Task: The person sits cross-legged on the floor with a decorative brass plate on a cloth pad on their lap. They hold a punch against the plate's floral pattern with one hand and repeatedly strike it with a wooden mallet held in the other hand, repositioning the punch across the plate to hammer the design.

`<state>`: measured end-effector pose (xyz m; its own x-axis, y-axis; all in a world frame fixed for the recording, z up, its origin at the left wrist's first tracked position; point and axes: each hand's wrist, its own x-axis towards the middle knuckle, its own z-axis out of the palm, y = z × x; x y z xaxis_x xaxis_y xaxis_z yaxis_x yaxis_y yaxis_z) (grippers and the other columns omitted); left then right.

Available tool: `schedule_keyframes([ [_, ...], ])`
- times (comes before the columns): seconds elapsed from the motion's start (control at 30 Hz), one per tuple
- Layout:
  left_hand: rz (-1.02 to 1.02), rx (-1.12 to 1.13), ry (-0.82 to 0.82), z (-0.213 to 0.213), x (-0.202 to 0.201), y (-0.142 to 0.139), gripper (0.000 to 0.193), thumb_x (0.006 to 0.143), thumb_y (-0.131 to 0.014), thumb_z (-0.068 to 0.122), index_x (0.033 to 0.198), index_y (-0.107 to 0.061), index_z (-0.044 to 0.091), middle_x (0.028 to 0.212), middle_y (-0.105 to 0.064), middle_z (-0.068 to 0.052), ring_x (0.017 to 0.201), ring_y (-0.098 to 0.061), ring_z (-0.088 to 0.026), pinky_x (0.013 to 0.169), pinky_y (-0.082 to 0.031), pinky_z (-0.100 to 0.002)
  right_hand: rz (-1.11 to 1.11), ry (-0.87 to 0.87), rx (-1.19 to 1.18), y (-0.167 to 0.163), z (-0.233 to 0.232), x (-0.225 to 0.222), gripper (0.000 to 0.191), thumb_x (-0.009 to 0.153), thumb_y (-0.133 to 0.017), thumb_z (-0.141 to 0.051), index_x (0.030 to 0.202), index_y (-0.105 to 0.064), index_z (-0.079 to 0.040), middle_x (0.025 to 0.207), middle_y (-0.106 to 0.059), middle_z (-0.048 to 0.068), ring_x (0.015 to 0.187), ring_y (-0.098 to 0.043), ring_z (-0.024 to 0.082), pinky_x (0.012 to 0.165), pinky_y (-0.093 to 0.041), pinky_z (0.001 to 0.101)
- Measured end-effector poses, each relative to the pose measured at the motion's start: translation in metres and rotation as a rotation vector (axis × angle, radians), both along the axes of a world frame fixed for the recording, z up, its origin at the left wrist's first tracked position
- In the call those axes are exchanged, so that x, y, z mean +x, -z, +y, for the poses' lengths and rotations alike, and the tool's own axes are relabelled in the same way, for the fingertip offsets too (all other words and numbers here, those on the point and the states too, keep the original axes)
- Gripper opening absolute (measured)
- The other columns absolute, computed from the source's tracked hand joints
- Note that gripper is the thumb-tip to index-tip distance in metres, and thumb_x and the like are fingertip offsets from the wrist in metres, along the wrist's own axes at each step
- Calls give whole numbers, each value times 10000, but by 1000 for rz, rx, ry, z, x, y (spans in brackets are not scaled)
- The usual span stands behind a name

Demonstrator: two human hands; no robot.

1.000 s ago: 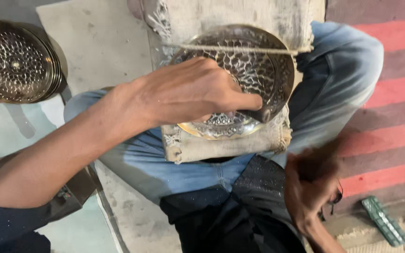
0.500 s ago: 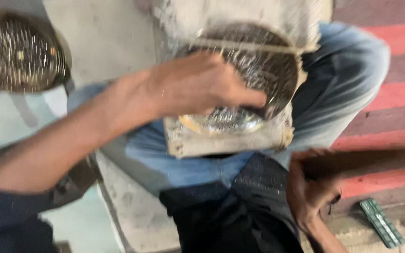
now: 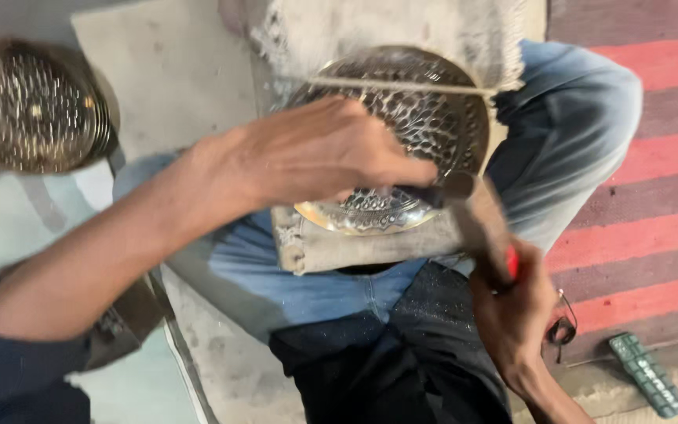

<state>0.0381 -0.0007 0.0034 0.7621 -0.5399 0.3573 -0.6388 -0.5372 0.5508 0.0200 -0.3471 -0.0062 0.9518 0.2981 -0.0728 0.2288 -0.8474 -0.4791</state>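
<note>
Pressing left hand (image 3: 315,153), hammer-gripping right hand (image 3: 515,302)

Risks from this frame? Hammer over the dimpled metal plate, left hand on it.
1. The left hand lies on the plate right beside the hammer head; a stray blow might catch the fingers.
2. The plate rests on a cloth over the lap, held only by that hand and a string, so it may shift under a strike.
3. The right hand grips the handle low; the blurred hammer could glance off toward the knee.
</note>
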Motion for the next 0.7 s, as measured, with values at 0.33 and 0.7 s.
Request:
schedule_keyframes([
  [0.33, 35, -61, -24, 2, -1, -2, 384, 881, -599, -147, 1164, -696, 93, 675, -701, -65, 542, -667, -145, 413, -480, -295, -32, 64, 361, 8, -11, 0, 354, 964, -799, -50, 1213, -556, 15, 994, -620, 127, 874, -582, 183, 829, -521, 333],
  [0.7, 86, -45, -18, -1, -1, -13, 520, 860, -556, -227, 1238, -675, 110, 694, -723, -77, 538, -694, -145, 401, -530, -281, 41, 97, 445, 6, -12, -3, 502, 931, -753, 80, 1335, -461, 21, 1190, -614, 98, 1054, -619, 141, 934, -540, 297],
])
